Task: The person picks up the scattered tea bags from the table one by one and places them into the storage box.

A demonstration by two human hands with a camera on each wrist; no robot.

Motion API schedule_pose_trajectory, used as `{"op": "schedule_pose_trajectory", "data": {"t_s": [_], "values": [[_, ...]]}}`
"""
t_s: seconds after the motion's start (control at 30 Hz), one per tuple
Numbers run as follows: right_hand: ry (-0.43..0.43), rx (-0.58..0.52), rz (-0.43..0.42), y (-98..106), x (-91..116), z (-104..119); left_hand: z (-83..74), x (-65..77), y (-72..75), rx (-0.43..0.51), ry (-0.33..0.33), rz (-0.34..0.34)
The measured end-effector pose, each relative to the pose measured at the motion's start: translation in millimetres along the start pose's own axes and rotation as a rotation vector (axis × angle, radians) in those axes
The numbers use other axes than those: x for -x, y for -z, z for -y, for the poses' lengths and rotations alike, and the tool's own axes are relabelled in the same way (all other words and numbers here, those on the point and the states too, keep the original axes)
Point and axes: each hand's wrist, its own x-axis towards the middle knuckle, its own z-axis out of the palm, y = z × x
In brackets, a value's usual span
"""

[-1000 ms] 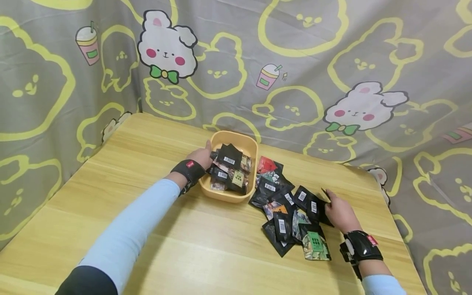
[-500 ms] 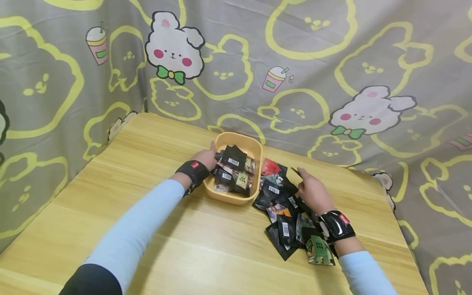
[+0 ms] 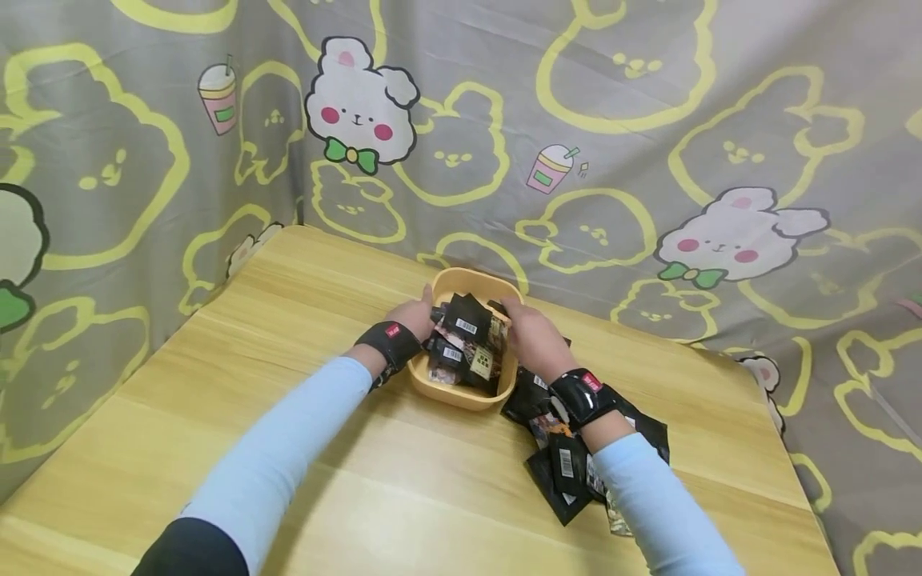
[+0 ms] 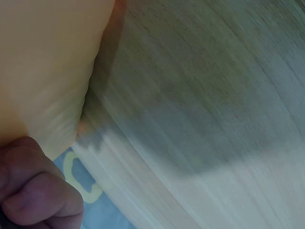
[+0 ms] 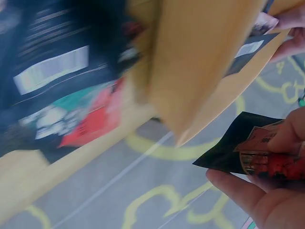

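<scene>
A yellow-orange plastic bin [image 3: 461, 396] holds several flat black packets [image 3: 467, 324] with barcodes and printed pictures. My left hand [image 3: 410, 320] grips the bin's left rim; in the left wrist view its curled fingers [image 4: 40, 186] show beside the bin's smooth outer wall. My right hand [image 3: 536, 340] is at the bin's right rim. In the right wrist view it pinches a small black packet [image 5: 224, 150] with a red picture between thumb and fingers, beside the bin's wall.
A loose pile of similar packets [image 3: 565, 464] lies on the wooden table [image 3: 346, 480] right of the bin, partly hidden under the right forearm. A grey curtain [image 3: 461, 240] with cartoon prints hangs along the table's back and sides.
My right hand has carried a packet from the right side of the pile up and left to the bin. The left hand has stayed at the rim; the head view has shifted slightly.
</scene>
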Motion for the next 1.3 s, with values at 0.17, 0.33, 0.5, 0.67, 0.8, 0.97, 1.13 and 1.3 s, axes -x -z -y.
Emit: {"op": "schedule_pose_trajectory", "data": {"t_s": [0.17, 0.33, 0.5, 0.67, 0.8, 0.97, 1.13, 1.3], "values": [[0.032, -0.001, 0.099, -5.7, -4.0, 12.6, -0.7, -0.3, -2.1, 0.008, 0.000, 0.013], [0.025, 0.002, 0.125, -5.1, 1.4, 9.2, -3.0, 6.1, 6.0, 0.023, 0.001, 0.029], [-0.009, -0.034, 0.118, -1.8, 15.8, -12.6, -5.6, 10.1, 10.8, 0.019, -0.012, 0.025], [-0.098, -0.090, 0.129, -3.9, 36.9, -43.4, -4.1, 7.8, 9.2, 0.020, 0.007, 0.025], [-0.174, -0.112, 0.137, -7.4, 58.8, -68.2, -2.1, 4.8, 6.1, 0.023, 0.018, 0.041], [-0.271, -0.110, 0.141, -5.6, 93.3, -101.6, -2.5, 3.1, 4.2, 0.012, 0.009, 0.044], [-0.350, -0.101, 0.176, -1.5, 126.3, -128.2, -1.6, 1.2, 3.3, 0.050, 0.016, 0.045], [-0.381, -0.071, 0.209, -4.6, 155.3, -146.0, 1.0, -1.7, 0.8, 0.083, 0.015, 0.055]]}}
